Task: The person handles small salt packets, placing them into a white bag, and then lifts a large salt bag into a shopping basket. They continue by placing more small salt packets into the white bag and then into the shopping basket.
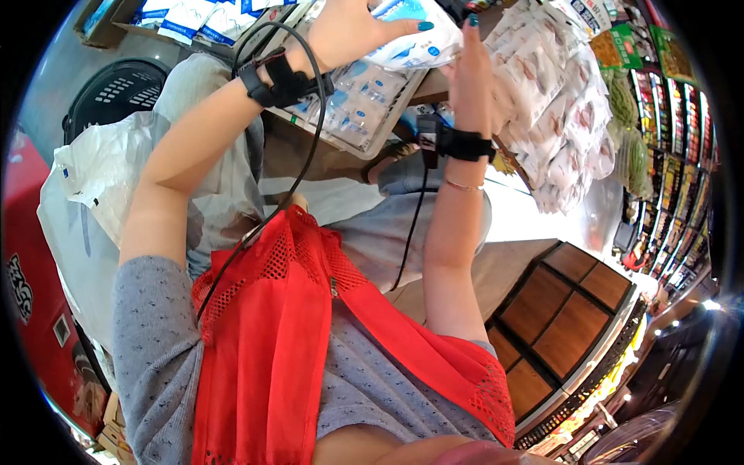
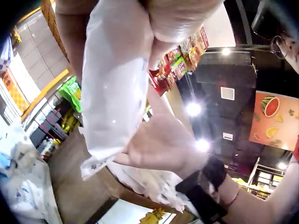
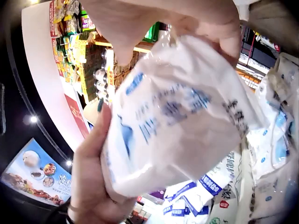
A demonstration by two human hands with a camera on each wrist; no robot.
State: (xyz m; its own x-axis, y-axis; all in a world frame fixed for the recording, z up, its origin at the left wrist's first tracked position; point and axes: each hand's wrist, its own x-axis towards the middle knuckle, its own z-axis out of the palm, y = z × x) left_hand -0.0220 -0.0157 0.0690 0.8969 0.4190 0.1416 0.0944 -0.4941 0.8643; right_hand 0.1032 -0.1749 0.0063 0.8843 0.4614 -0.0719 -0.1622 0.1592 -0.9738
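Step in hand, as judged: one white plastic packet with blue print (image 1: 409,45) is raised clear of the stock and held between both hands. The left hand (image 1: 349,31) wraps one end, with the thumb curled across the face. The right hand (image 1: 473,74) clamps the opposite end between the thumb and nearly straight fingers. A tray of similar blue-and-white packets (image 1: 360,108) lies just below the grip. Any next move calls for one hand keeping full hold before the other lets go.
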